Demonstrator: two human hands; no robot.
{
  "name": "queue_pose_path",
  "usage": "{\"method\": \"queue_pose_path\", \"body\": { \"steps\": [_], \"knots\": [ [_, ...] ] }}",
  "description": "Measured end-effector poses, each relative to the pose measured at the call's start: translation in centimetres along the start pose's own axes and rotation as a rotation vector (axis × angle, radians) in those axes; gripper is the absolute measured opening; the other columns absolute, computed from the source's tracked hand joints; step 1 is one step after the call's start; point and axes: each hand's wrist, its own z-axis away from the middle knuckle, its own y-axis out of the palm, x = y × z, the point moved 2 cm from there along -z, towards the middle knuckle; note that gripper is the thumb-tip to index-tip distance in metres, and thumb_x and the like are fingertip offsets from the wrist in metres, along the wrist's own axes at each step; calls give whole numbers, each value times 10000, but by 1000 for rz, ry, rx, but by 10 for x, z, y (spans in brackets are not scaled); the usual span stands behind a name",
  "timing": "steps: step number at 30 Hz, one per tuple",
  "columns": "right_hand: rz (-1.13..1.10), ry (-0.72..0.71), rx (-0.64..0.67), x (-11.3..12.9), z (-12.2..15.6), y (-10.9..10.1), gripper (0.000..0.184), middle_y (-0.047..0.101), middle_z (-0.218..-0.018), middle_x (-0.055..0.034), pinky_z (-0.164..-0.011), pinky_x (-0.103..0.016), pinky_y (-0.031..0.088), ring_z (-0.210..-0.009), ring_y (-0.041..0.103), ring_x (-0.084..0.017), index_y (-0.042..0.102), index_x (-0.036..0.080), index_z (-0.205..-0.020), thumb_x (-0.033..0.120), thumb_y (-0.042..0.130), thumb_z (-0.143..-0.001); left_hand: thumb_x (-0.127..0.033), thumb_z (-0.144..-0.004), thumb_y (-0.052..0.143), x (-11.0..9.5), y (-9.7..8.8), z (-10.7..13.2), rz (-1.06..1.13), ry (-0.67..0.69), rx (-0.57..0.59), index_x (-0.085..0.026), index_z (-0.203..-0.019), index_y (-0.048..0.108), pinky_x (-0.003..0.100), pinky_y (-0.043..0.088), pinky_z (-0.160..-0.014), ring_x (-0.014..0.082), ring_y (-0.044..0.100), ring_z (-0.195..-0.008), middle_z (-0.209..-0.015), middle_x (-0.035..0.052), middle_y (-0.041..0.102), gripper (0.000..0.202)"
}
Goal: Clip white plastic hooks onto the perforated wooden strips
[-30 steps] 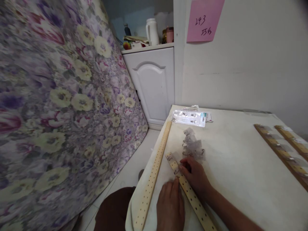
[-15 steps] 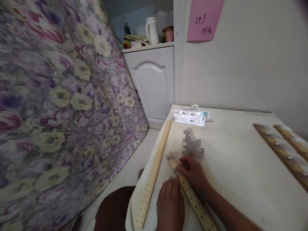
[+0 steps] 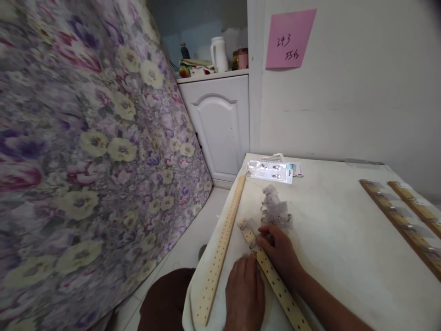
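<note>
A pale wooden strip with rows of holes (image 3: pixel 280 290) lies slantwise on the table under both hands. Clear plastic tags with metal clips sit at its far end. My right hand (image 3: pixel 280 253) is closed from the right side, thumb and fingertips pinching a small metal clip (image 3: pixel 254 245) on the strip. Closed at the strip's left edge, my left hand (image 3: pixel 245 289) presses its fingertips just below that clip; its thumb is hidden. Beyond my right hand is a pile of clear tags with metal clips (image 3: pixel 275 209).
A longer perforated strip (image 3: pixel 222 248) runs along the table's left edge. Clear clip packaging (image 3: pixel 268 171) lies at the back. Two brown-edged strips with clips (image 3: pixel 396 216) are at the right. A flowered curtain (image 3: pixel 103 161) hangs left; a white cabinet (image 3: pixel 220 128) stands behind.
The view has tilted up slightly. Both hands stay at the same spot on the strip, and the right fingers have shifted slightly at the clip.
</note>
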Motion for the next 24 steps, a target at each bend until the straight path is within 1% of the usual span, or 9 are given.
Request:
{"method": "queue_pose_path", "body": {
  "steps": [3,5,8,10,13,14,16,20,24],
  "knots": [
    [-22,-1,-35,3,5,-3,190,629,-804,-22,-620,-284,463,-629,559,-155,591,184,-968,270,527,-812,-172,-895,410,0,-1,0,10,-8,12,-156,-1184,520,403,539,-793,236,617,-923,-1010,120,640,310],
    [0,-26,-62,6,8,-8,157,625,-785,-22,-633,-284,458,-648,560,-159,589,183,-934,269,508,-829,-178,-901,405,0,-1,0,13,-21,16,-159,-1187,515,406,536,-806,239,617,-948,-1033,122,641,307],
    [44,-73,-118,5,8,-23,149,625,-769,-22,-647,-286,450,-668,559,-164,594,187,-874,287,485,-853,-192,-906,409,1,-2,0,18,-22,13,-162,-1201,501,406,533,-809,238,614,-953,-1044,118,641,311],
    [77,-73,-197,-2,3,-40,170,627,-771,-24,-650,-289,448,-676,560,-168,597,189,-878,309,478,-861,-199,-909,412,2,-2,0,21,-10,14,-160,-1206,495,404,532,-805,237,610,-947,-1039,117,641,311],
    [160,-47,-343,-23,-10,-69,220,633,-826,-47,-673,-311,452,-707,565,-183,608,179,-920,336,469,-854,-208,-911,417,1,-3,-1,24,2,13,-163,-1197,498,394,530,-796,237,607,-948,-1028,114,640,300],
    [197,-55,-365,-30,-15,-77,246,631,-848,-59,-682,-321,455,-719,566,-189,616,170,-945,335,462,-847,-211,-911,419,1,-3,-2,29,3,12,-167,-1193,499,388,530,-792,234,608,-942,-1020,110,640,296],
    [241,-77,-343,-42,-24,-87,297,629,-890,-73,-703,-333,461,-740,569,-194,627,161,-1005,335,458,-833,-215,-912,418,0,-4,-3,38,6,9,-177,-1186,501,380,528,-784,226,612,-924,-1004,101,641,288],
    [263,-25,-276,-48,-37,-87,345,644,-861,-40,-687,-322,459,-681,578,-172,634,184,-1048,387,478,-816,-212,-916,402,-1,-3,-5,17,10,16,-176,-1177,503,392,526,-783,233,611,-940,-1008,103,638,282],
    [237,70,-302,-46,-43,-80,274,650,-728,10,-603,-284,420,-631,579,-167,663,228,-918,414,537,-761,-219,-917,401,-1,-2,-6,17,11,38,-172,-1180,502,401,523,-791,233,608,-934,-1006,101,635,286]
  ]
}}
